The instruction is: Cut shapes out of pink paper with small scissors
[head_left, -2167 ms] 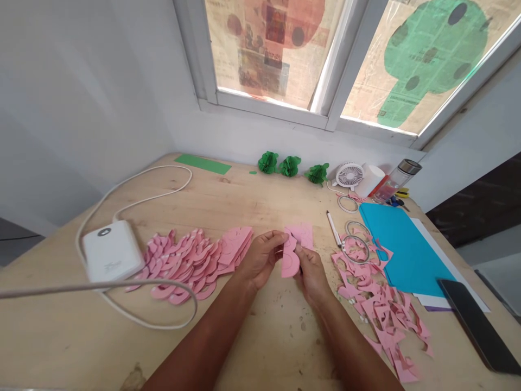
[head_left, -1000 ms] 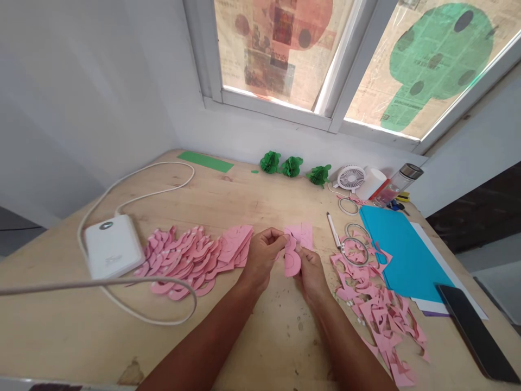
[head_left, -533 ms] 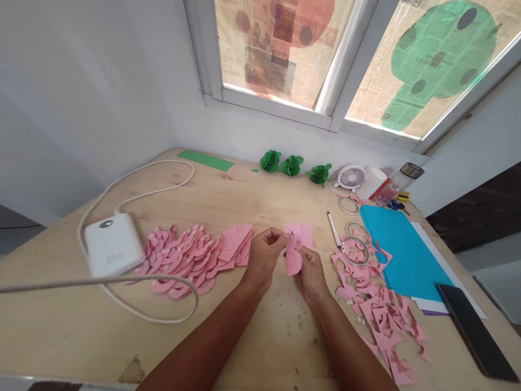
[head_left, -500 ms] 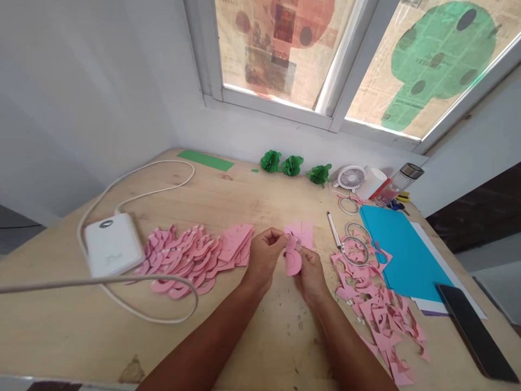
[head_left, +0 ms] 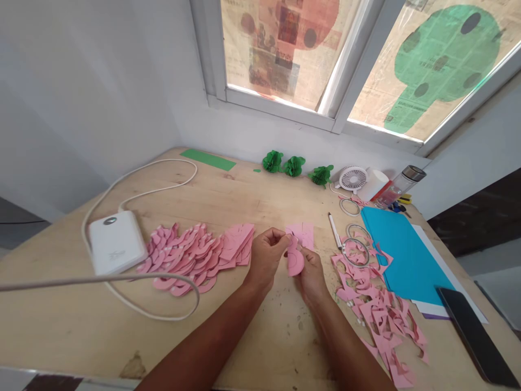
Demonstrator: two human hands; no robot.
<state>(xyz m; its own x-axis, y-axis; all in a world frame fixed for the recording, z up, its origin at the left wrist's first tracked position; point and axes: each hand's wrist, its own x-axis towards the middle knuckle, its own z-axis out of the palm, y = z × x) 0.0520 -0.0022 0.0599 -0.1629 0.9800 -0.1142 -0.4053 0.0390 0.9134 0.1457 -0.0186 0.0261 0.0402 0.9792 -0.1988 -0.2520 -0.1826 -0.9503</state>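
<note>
Between my two hands is a curved pink paper piece [head_left: 295,263], held just above the table. My left hand [head_left: 269,255] pinches its upper left edge between thumb and forefinger. On the other side my right hand [head_left: 312,271] grips its right edge, the fingers partly hidden behind the paper. A flat pink sheet with drawn lines [head_left: 306,232] lies just beyond my fingers. To the left of my left hand spreads a pile of cut pink paper shapes [head_left: 195,255], with squarer pink pieces [head_left: 237,244] at its right end.
Pink scraps [head_left: 380,320] lie right, near tape rolls [head_left: 355,252], a white pen [head_left: 334,230], blue sheets [head_left: 402,250] and a black phone [head_left: 476,336]. Green paper flowers [head_left: 293,166], a fan [head_left: 353,179] and a bottle [head_left: 401,187] stand behind. A white power bank [head_left: 118,243] with cable is left.
The whole view has shifted slightly. Both hands keep almost the same hold on the pink paper piece, with no clear change in their grip.
</note>
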